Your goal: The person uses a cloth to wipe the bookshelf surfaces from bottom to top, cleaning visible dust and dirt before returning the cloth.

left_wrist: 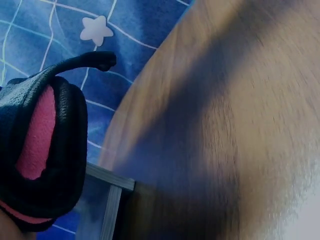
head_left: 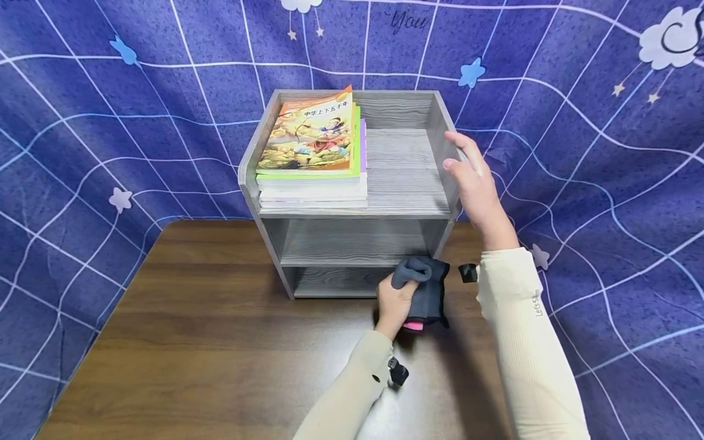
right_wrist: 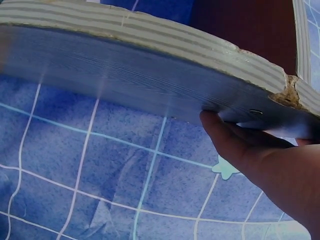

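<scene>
A grey wood-grain shelf unit (head_left: 352,241) stands on the brown table. At its lower right front corner my left hand (head_left: 393,305) grips a folded dark grey cloth (head_left: 426,299), with the thumb over it. Black trim edges the cloth, and pink fabric (left_wrist: 39,132) shows between its folds in the left wrist view. Up at the unit's right side panel (head_left: 444,143), my right hand (head_left: 477,186) rests against the top edge with extended fingers. From the right wrist, a finger (right_wrist: 220,131) touches the panel's outer face; the other fingertips are partly hidden.
Stacked books (head_left: 313,150) fill the left of the top shelf, an illustrated cover uppermost. Blue patterned curtain (head_left: 165,110) hangs behind and beside the unit. The wooden table (head_left: 209,342) extends to the front and left. A panel corner (right_wrist: 289,95) is chipped.
</scene>
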A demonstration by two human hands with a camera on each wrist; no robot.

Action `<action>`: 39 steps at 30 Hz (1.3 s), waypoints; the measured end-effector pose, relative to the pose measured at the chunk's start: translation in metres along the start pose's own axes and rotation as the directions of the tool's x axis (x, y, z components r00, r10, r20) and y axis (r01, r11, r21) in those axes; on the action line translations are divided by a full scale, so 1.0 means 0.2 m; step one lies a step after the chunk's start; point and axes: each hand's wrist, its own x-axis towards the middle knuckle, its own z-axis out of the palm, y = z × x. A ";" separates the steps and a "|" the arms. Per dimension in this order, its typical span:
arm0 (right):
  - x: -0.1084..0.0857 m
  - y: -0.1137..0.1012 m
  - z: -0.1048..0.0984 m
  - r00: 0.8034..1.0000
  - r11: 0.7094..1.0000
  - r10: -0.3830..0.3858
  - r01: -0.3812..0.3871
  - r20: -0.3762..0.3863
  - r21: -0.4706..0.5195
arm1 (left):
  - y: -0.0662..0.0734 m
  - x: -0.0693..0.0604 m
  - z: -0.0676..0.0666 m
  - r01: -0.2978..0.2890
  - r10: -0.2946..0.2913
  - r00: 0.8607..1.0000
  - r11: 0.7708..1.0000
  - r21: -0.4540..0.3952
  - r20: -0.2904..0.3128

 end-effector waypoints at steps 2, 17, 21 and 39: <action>0.00 0.00 0.00 1.000 1.000 -0.001 0.001 0.001 -0.003 | 0.00 0.01 -0.02 0.003 -0.003 1.000 1.000 -0.010 -0.015; -0.01 -0.01 -0.01 1.000 1.000 0.029 -0.029 -0.009 0.002 | -0.03 0.08 -0.36 0.074 -0.080 0.985 0.996 -0.043 -0.150; -0.02 -0.01 -0.02 0.999 0.999 0.042 -0.042 -0.014 0.029 | -0.04 0.10 -0.46 0.109 -0.125 0.968 0.991 -0.082 -0.219; -0.02 -0.02 0.02 0.998 0.994 0.058 -0.057 -0.006 0.098 | -0.05 0.19 -0.91 0.278 -0.363 0.834 0.927 -0.251 -0.416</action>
